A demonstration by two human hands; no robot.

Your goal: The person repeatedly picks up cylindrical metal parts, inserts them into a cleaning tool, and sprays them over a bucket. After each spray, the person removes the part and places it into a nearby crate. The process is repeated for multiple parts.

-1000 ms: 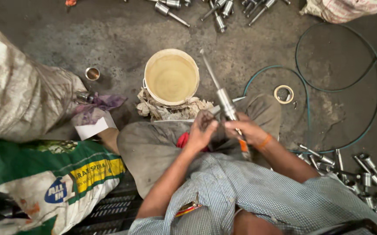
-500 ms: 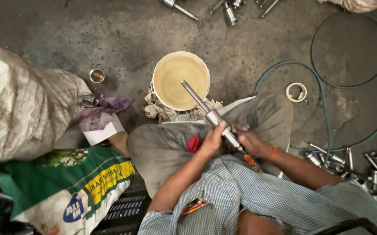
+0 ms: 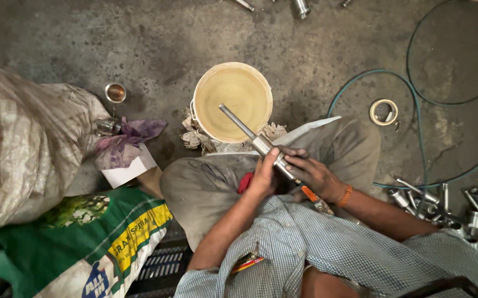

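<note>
The person sits on the floor and holds a metal rod (image 3: 252, 137) in both hands over the lap. The left hand (image 3: 263, 175) is wrapped round the rod's thicker middle, thumb up along it; the right hand (image 3: 313, 174) closes on the rod just nearer the body, fingers curled over the top, so the two hands touch. The rod slants from near right to far left – its thin bare end reaches out over a cream bucket (image 3: 232, 101) that stands on the floor just beyond the knees, bedded in a wad of rags (image 3: 197, 137). Something orange-handled (image 3: 309, 193) shows under the right wrist (whether it is part of the rod or a separate tool I cannot tell), and an orange band (image 3: 345, 196) sits on that wrist. A bit of red cloth (image 3: 245, 182) lies on the lap beside the left hand. At the right, on the floor, lies a heap of metal parts (image 3: 443, 205) – well apart from the hands – with a roll of tape (image 3: 384, 111) farther off and a green hose (image 3: 415, 110) looping round both. At the left stand a pale sack (image 3: 23, 149) and, nearer, a green printed sack (image 3: 73, 243); between the pale sack and the bucket lie a purple rag (image 3: 125, 140), a white card (image 3: 128, 171) and a small tin (image 3: 115, 92).
</note>
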